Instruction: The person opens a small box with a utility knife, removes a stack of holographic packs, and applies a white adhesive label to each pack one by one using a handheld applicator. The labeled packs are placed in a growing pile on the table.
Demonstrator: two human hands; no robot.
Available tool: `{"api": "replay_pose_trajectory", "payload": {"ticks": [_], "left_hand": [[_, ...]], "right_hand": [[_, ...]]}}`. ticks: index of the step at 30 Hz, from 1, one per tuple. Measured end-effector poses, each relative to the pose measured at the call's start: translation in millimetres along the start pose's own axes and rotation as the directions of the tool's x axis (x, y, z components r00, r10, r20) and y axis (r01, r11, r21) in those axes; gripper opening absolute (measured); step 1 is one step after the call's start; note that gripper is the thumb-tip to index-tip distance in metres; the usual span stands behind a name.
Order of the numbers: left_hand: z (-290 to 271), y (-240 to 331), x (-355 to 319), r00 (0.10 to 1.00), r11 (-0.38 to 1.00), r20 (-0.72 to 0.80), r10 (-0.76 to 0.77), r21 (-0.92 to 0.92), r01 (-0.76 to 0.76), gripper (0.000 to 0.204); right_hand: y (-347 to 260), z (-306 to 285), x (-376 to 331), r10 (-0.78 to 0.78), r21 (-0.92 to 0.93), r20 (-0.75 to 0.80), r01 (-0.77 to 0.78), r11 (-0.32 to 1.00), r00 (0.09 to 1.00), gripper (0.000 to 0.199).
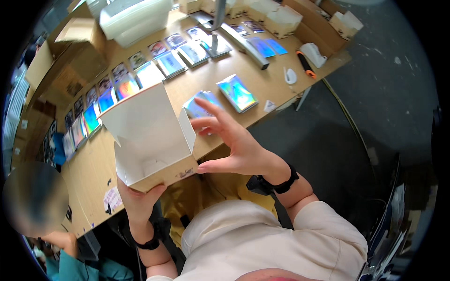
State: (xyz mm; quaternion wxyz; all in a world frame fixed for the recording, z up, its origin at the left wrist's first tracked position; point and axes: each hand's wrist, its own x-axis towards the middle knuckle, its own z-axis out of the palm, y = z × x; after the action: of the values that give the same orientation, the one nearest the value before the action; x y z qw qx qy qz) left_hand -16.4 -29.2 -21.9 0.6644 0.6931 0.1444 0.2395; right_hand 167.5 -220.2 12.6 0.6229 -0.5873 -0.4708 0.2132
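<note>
I see the open cardboard box (pixel 150 136) just left of the frame's centre, white inside and brown outside, tilted so its open mouth faces up toward me, flaps standing. My left hand (pixel 138 199) sits under its lower corner, in the lower left of the middle, fingers closed around the bottom edge and carrying it. My right hand (pixel 234 145) is at the centre, spread wide with the fingers fanned; the thumb tip touches the box's lower right corner, and the forefinger stretches up toward a shiny holographic packet (pixel 200 105) lying on the wooden table (pixel 93 168) just beyond the box flap. I cannot tell whether that fingertip actually meets the packet. It grips nothing.

A second holographic packet (pixel 237 92) lies a little to the upper right of the first. A row of similar packs (pixel 117 86) curves along the table from the left edge toward the top centre.
</note>
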Motion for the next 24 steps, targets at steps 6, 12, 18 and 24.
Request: {"api": "replay_pose_trajectory", "payload": {"ticks": [6,12,18,24], "left_hand": [[35,20,17,0.986,0.999,0.165,-0.007,0.035,0.001,0.080],[77,34,35,0.965,0.992,0.229,0.126,-0.041,-0.120,0.086],[60,43,47,0.978,0.977,0.026,0.209,-0.037,-0.208,0.070],[24,49,55,0.964,0.969,-0.120,0.236,0.108,-0.224,0.060]], "right_hand": [[-21,-33,-23,0.066,-0.116,0.013,-0.064,0.991,0.998,0.086],[-37,-66,-43,0.087,0.079,-0.033,-0.084,0.993,0.996,0.077],[-46,-231,-27,-0.102,-0.368,-0.680,-0.217,0.904,0.726,0.056],[-19,-428,31,-0.456,-0.742,-0.671,-0.529,0.412,0.585,0.083]]}}
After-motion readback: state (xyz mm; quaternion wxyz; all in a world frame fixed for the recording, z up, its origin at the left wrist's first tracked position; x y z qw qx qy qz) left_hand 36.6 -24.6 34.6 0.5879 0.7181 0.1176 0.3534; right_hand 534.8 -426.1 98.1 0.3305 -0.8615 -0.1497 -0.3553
